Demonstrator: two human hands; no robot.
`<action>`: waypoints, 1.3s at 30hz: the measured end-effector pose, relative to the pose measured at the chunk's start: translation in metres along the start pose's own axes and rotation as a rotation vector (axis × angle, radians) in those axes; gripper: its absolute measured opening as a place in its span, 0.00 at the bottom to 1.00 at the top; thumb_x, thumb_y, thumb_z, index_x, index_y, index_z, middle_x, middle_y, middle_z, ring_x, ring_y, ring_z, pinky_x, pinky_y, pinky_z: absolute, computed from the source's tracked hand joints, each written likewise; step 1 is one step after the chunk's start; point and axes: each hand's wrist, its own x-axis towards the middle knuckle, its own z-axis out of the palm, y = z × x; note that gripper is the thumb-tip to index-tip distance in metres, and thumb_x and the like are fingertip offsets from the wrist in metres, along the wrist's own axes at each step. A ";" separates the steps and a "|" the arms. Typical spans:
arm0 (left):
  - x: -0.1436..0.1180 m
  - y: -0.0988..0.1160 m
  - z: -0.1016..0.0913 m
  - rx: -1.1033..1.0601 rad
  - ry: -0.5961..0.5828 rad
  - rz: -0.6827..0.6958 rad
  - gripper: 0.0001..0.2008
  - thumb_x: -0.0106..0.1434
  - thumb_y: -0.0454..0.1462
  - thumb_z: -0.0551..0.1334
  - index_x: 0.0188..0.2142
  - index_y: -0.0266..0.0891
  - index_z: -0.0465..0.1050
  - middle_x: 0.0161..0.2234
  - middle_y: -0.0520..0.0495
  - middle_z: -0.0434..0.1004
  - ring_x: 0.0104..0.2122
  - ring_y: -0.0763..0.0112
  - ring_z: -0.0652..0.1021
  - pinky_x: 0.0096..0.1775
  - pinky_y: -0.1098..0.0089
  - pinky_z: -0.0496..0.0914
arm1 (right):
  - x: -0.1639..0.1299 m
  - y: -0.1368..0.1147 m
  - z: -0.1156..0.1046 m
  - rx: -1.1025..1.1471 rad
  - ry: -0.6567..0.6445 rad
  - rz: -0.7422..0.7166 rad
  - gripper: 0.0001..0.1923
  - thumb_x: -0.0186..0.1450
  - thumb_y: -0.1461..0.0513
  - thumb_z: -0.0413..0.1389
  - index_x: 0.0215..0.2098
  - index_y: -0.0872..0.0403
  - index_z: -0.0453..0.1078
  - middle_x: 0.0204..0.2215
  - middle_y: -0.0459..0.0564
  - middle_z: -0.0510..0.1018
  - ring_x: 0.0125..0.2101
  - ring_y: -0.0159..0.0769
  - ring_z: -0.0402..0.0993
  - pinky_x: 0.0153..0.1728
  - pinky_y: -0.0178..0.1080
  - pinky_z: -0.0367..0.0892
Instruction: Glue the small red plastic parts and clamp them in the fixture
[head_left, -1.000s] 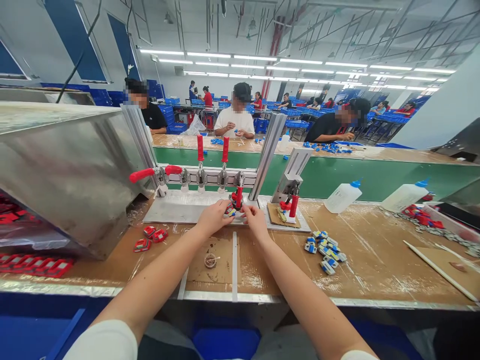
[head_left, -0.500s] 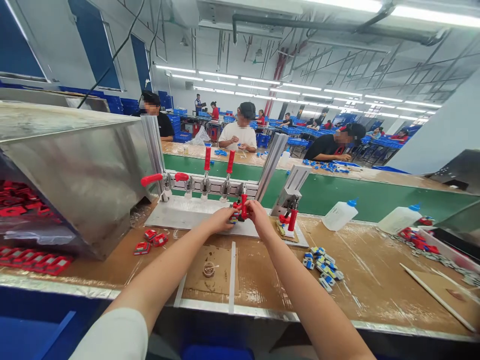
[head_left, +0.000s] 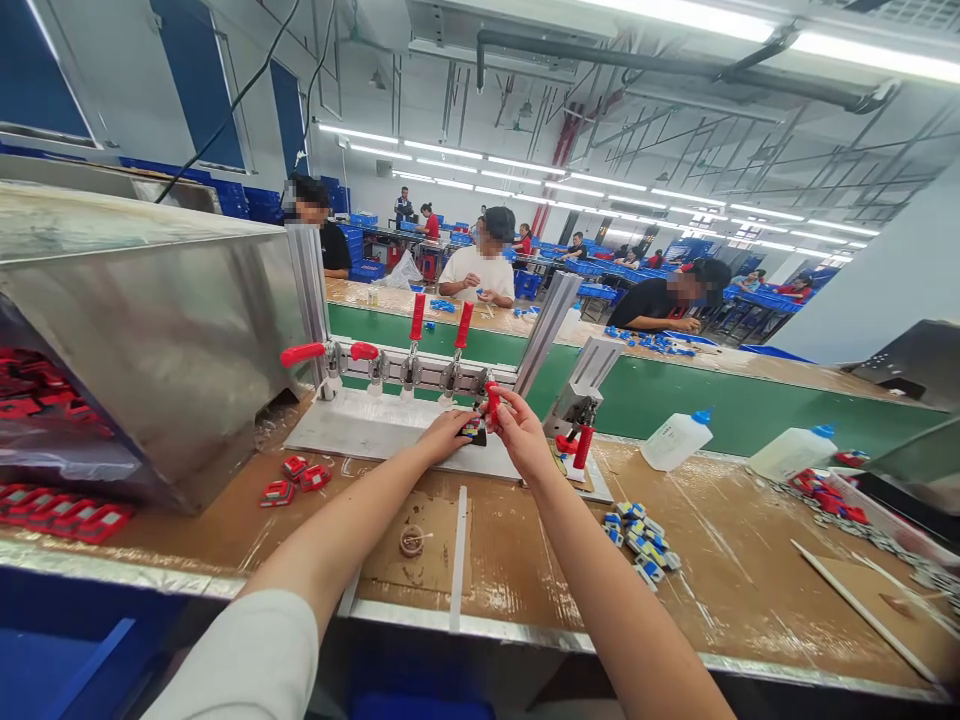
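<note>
My right hand (head_left: 519, 428) is closed round the red handle of the rightmost toggle clamp (head_left: 492, 396) on the metal fixture. Just left of it, my left hand (head_left: 448, 437) has its fingers on a small multicoloured plastic part (head_left: 474, 428) under that clamp, partly hidden by the fingers. The fixture's pale base plate (head_left: 360, 425) lies beneath both hands. Along its rail, two clamps have upright red handles (head_left: 417, 317), and two more to the left have handles lying level.
Red parts (head_left: 313, 477) lie left of my left forearm; blue, white and yellow parts (head_left: 645, 540) are right of my right forearm. A smaller clamp fixture (head_left: 581, 447) and a white bottle (head_left: 676, 442) stand to the right. A metal box (head_left: 165, 340) rises on the left. Co-workers sit opposite.
The view has shifted slightly. My left hand has flattened lower beside the small part, and my right hand has turned a little while staying on the clamp handle.
</note>
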 end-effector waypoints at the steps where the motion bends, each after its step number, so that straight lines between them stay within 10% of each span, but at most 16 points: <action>1: 0.000 -0.002 0.000 -0.016 0.003 0.005 0.31 0.64 0.35 0.67 0.66 0.44 0.68 0.62 0.40 0.74 0.62 0.55 0.74 0.65 0.55 0.68 | 0.001 0.001 -0.001 -0.017 -0.004 -0.010 0.33 0.61 0.39 0.65 0.59 0.44 0.72 0.42 0.49 0.80 0.35 0.35 0.72 0.40 0.39 0.72; 10: -0.001 -0.010 0.003 -0.053 0.052 -0.032 0.30 0.65 0.31 0.65 0.66 0.49 0.71 0.61 0.40 0.68 0.60 0.58 0.75 0.64 0.57 0.69 | 0.005 0.003 0.002 -0.029 -0.013 -0.126 0.27 0.67 0.39 0.61 0.53 0.48 0.74 0.26 0.42 0.69 0.26 0.32 0.65 0.30 0.38 0.66; 26: 0.007 0.031 0.003 0.215 0.014 -0.131 0.25 0.71 0.31 0.53 0.64 0.50 0.72 0.62 0.40 0.69 0.43 0.62 0.79 0.48 0.65 0.72 | 0.021 -0.028 0.013 0.121 0.083 0.004 0.29 0.61 0.39 0.66 0.49 0.50 0.76 0.26 0.42 0.70 0.25 0.30 0.66 0.26 0.34 0.63; 39: 0.015 0.021 -0.001 0.140 0.060 -0.153 0.20 0.75 0.39 0.54 0.59 0.51 0.79 0.60 0.43 0.72 0.46 0.61 0.79 0.50 0.65 0.70 | 0.016 -0.032 0.013 0.115 0.054 0.018 0.29 0.62 0.39 0.66 0.49 0.50 0.76 0.27 0.41 0.69 0.26 0.30 0.67 0.28 0.36 0.66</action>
